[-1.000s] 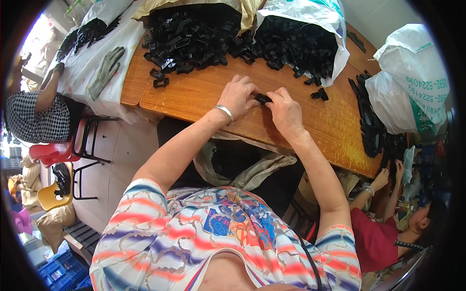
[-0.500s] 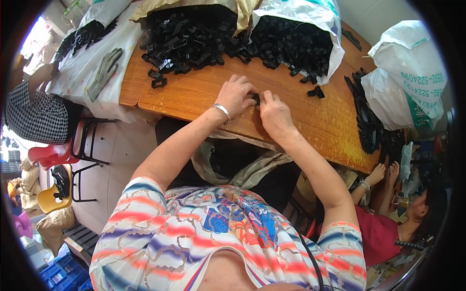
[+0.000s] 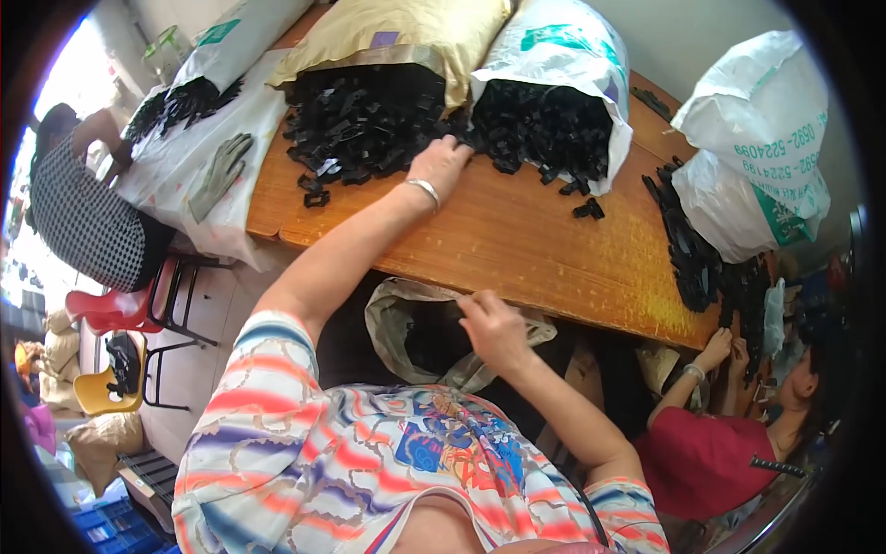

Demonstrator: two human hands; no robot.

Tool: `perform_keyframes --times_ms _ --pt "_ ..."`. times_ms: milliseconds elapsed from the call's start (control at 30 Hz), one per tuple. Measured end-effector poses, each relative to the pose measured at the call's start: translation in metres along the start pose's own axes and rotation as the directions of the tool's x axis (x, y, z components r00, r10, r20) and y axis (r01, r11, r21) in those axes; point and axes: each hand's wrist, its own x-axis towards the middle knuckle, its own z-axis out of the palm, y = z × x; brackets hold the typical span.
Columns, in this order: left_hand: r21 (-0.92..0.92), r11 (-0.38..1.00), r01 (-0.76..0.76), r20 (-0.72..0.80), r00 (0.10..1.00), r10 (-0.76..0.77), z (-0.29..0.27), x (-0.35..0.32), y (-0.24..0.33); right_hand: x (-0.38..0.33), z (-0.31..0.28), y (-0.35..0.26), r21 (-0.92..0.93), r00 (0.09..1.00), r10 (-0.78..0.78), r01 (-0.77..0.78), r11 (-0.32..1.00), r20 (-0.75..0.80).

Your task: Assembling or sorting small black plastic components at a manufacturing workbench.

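Head cam: L hand (image 3: 440, 166) stretched fwd over wooden table (image 3: 517, 240), palm down, fingertips at front edge of the blk parts, in the gap btwn the two heaps. Fingers bent, tips lost against the blk; can't tell if they grip a pc. Metal bracelet (image 3: 424, 191) on that wrist.

R hand (image 3: 496, 328) pulled in near table's front edge, over open cloth bag (image 3: 383, 323) at the person's lap. Fingers part-curled, no pc visible in them; can't tell if anything's pinched underneath. Bag mouth gapes, inside dark, contents unclear.

Parts: L heap (image 3: 360, 129) spills from tan sack (image 3: 388, 37), R heap (image 3: 544, 134) from white sack (image 3: 563, 42), both sacks on their sides at table's far side. One loose clip (image 3: 589, 210) lies just in front of R heap, apart from it; another stray pc (image 3: 316, 198) in front of L heap.

Surroundings: grey glove (image 3: 220, 175) on covered table to the L. Far R, long blk strips (image 3: 688, 249) next to upright white bag (image 3: 757, 138). Co-worker in red top (image 3: 706, 462) lower R, both hands at the strips' near end. Another in checked top (image 3: 92, 217) far L, by red chair (image 3: 111, 309).
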Motion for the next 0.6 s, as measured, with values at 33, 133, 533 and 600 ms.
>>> perform_keyframes --times_ms 33,133,533,600 --pt "0.038 0.999 0.035 0.056 0.998 -0.037 0.006 0.012 -0.001 -0.008 0.013 0.006 0.024 1.000 -0.018 0.018 1.000 -0.009" --pt "0.194 0.980 -0.052 0.058 0.997 0.041 0.021 0.026 -0.016 -0.015 0.026 0.013 0.092 0.999 0.016 -0.019 0.996 0.039" --pt "0.051 0.968 -0.247 0.102 0.965 0.241 0.002 0.008 0.012 0.051 -0.090 0.164 -0.327 0.922 0.203 -0.313 0.891 -0.329" --pt "-0.074 0.970 -0.231 0.107 0.965 0.238 0.008 -0.008 0.026 0.065 -0.092 0.181 -0.406 0.924 0.295 -0.373 0.834 -0.244"
